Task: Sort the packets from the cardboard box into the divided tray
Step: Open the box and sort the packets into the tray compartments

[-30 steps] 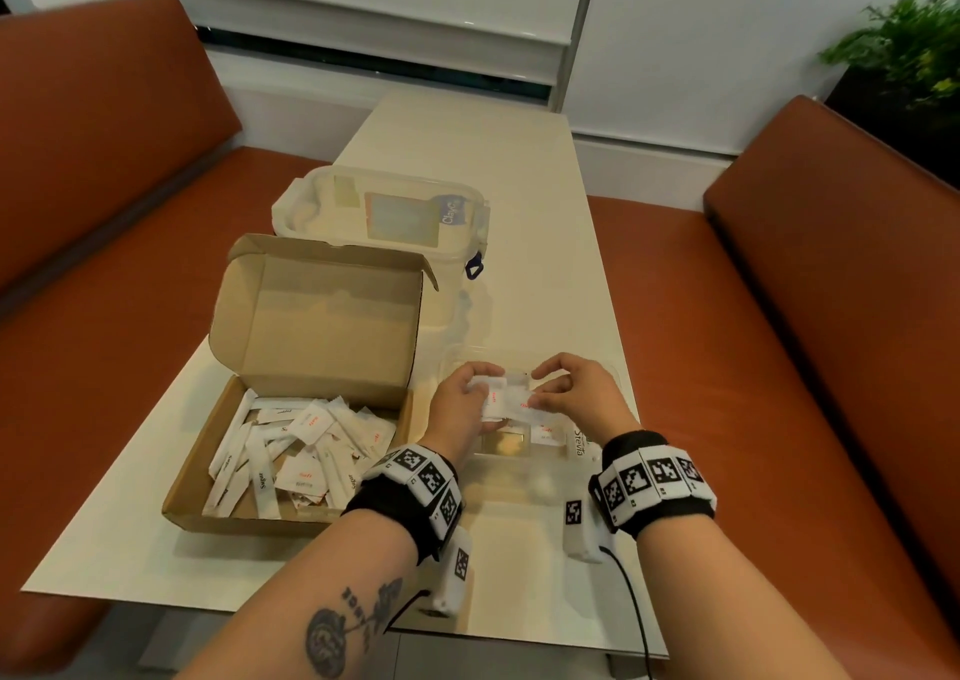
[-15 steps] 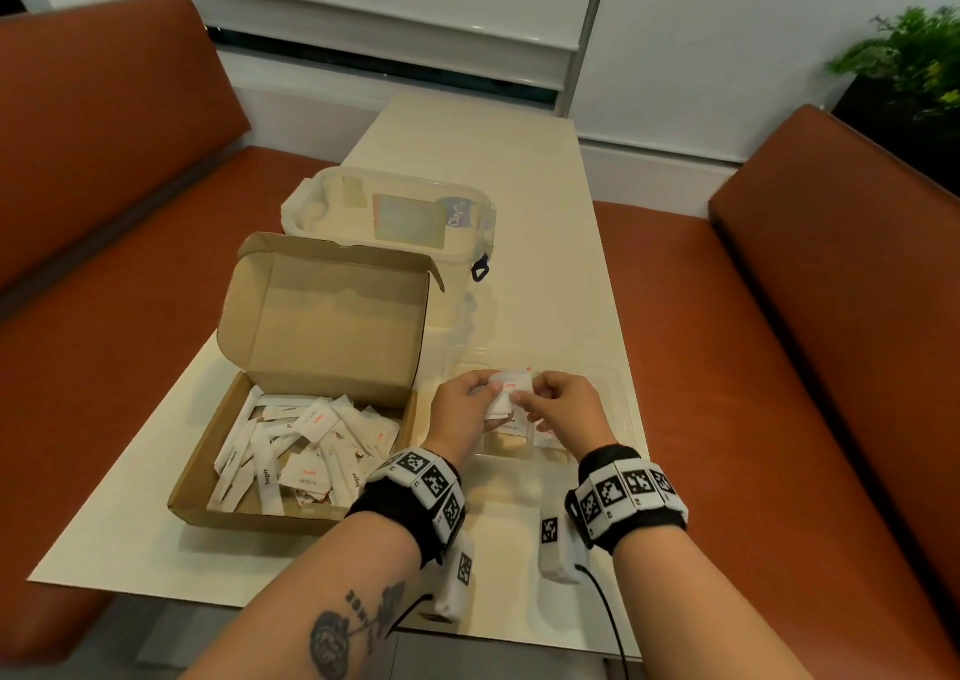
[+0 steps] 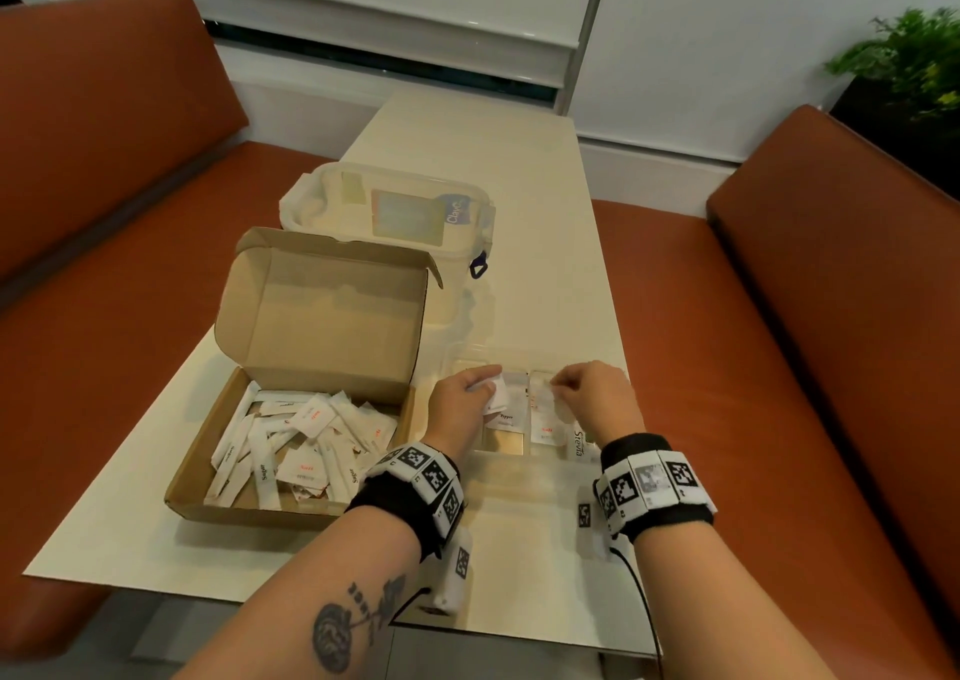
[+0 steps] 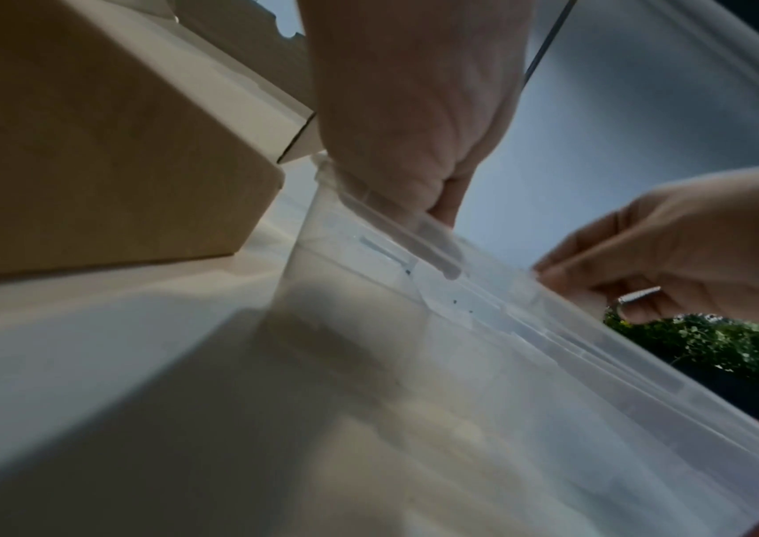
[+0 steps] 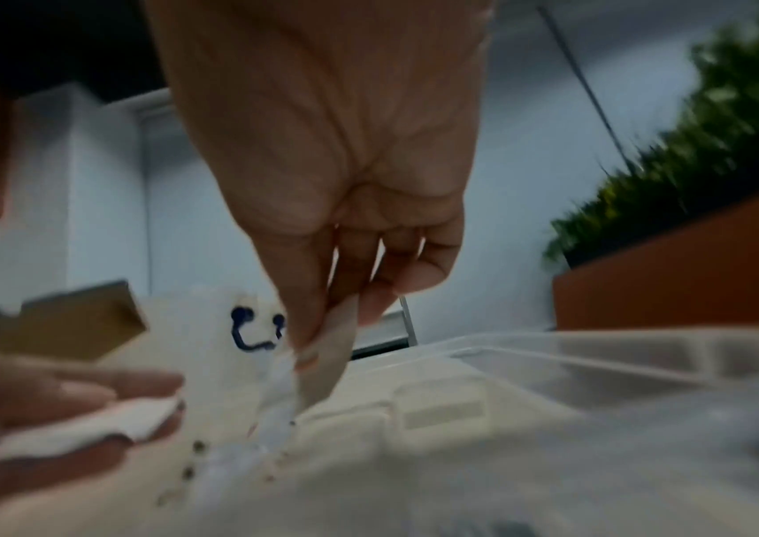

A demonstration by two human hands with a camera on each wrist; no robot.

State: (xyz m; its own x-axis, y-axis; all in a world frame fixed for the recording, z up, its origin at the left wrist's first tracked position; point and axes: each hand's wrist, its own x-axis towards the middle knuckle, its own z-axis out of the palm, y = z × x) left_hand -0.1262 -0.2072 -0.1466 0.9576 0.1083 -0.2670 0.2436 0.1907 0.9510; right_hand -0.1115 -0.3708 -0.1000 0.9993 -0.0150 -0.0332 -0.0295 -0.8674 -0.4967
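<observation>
Rust-brown bench seats (image 3: 810,326) flank our cream table (image 3: 498,170), with a white wall behind and a green plant (image 3: 906,61) at the far right. On the table's left stands the cardboard box (image 3: 244,451), lid raised, holding a loose heap of white packets (image 3: 301,445); we can read "Sugar" on the slim sticks and red "Salt" on a square sachet. Behind it sits a clear lidded container (image 3: 387,212) whose label starts "Clav", the rest hidden.

Just right of the box lies the clear divided tray (image 3: 519,451). Packets already rest in it: one reads "Pepper", one in the next compartment reads "Salt" in red, and "Stevia" is readable at the right edge.

Our left hand (image 3: 462,404) hovers over the tray's left side, knuckles up, fingers curled round a white packet (image 3: 496,393) whose print we cannot read. Our right hand (image 3: 597,399) hangs over the tray's right part, thumb and fingers pinching a thin pale packet (image 5: 322,359) that dangles down towards the compartments; the right wrist view is blurred, so its label stays unreadable. The two hands are apart, side by side. Both wrists wear black bands (image 3: 654,487) with black-and-white square markers.
</observation>
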